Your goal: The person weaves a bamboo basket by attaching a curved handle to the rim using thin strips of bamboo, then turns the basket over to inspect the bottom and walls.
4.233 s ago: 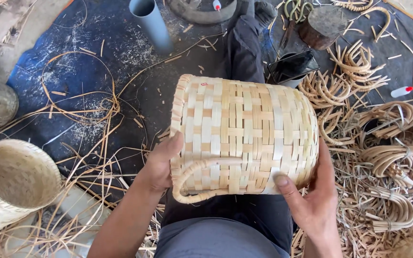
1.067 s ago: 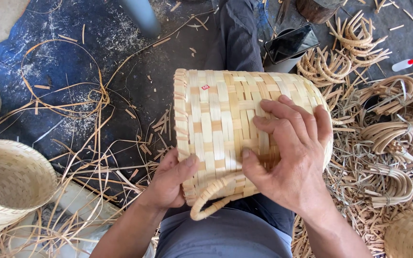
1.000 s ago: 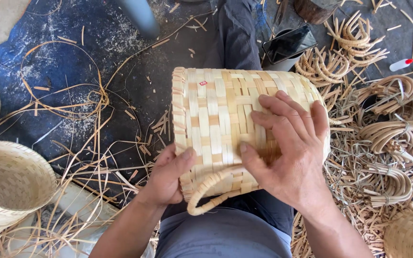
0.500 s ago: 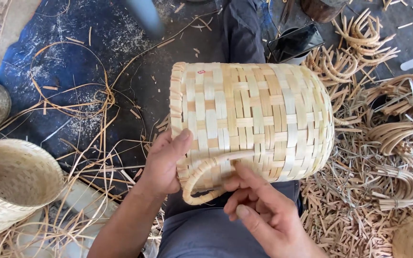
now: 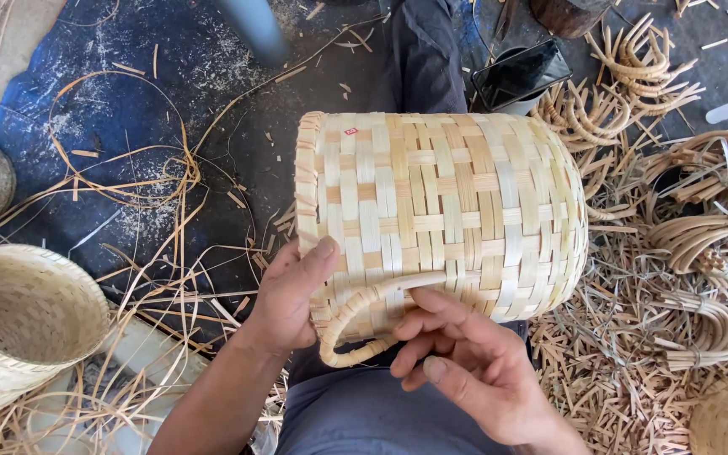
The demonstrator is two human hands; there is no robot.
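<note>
A pale woven bamboo basket (image 5: 457, 211) lies on its side on my lap, its rim toward the left. A curved handle loop (image 5: 355, 320) hangs from its near side. My left hand (image 5: 292, 295) grips the basket by the rim, thumb pressed on the weave. My right hand (image 5: 457, 371) is just below the basket, fingers curled, fingertips touching the upper end of the handle where it meets the wall. It holds nothing that I can see.
A second open basket (image 5: 18, 320) stands at the left. Loose bamboo strips (image 5: 153, 194) lie over a blue sheet. Bundles of curved handle pieces (image 5: 701, 244) and shavings are piled on the right. A black container (image 5: 520, 76) is beyond the basket.
My right hand has come off the top of the basket wall and dropped to the handle end near my lap. The basket has turned slightly; my left hand stays at the rim.
</note>
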